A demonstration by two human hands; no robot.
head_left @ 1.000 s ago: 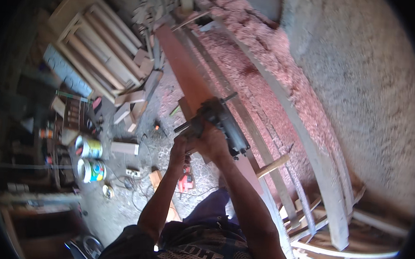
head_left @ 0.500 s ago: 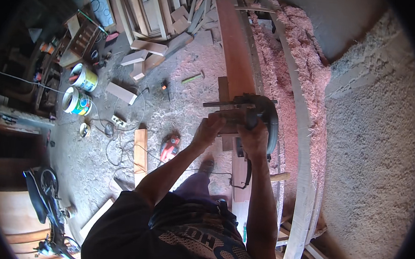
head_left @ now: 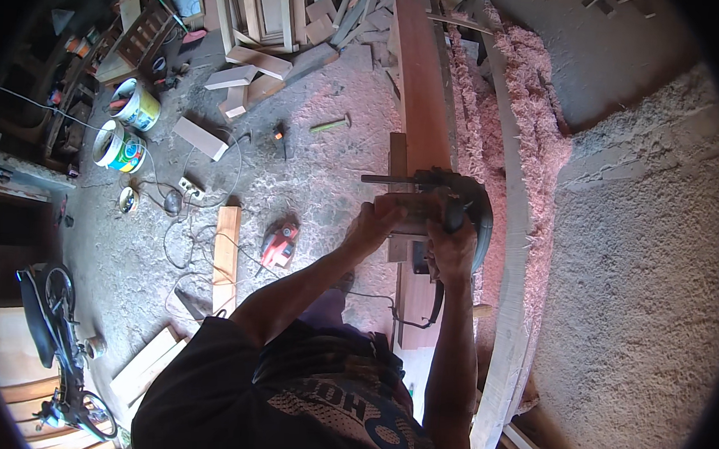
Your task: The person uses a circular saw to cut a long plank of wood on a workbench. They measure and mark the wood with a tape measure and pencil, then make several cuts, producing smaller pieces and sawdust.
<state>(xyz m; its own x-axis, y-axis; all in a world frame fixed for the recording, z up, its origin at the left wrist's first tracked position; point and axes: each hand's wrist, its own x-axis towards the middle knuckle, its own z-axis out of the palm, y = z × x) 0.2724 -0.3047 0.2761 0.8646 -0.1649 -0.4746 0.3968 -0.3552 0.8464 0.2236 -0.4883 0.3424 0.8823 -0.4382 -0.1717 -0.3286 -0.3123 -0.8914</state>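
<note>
A dark power saw sits on a long reddish board. My right hand is closed on its black handle, with a cord trailing below. My left hand is closed on a reddish-brown block against the saw's left side. A short dark strip of wood lies beside the board, partly under the saw. The blade is hidden.
Pink shavings and a curved plank lie right, beside a rough wall. Left on the floor are a red power tool, loose cords, two buckets, offcuts and a motorbike. Stacked timber stands beyond.
The view has swung round since a second ago, so the board runs more upright in it. Both hands remain on the saw and block, now slightly farther right in the view.
</note>
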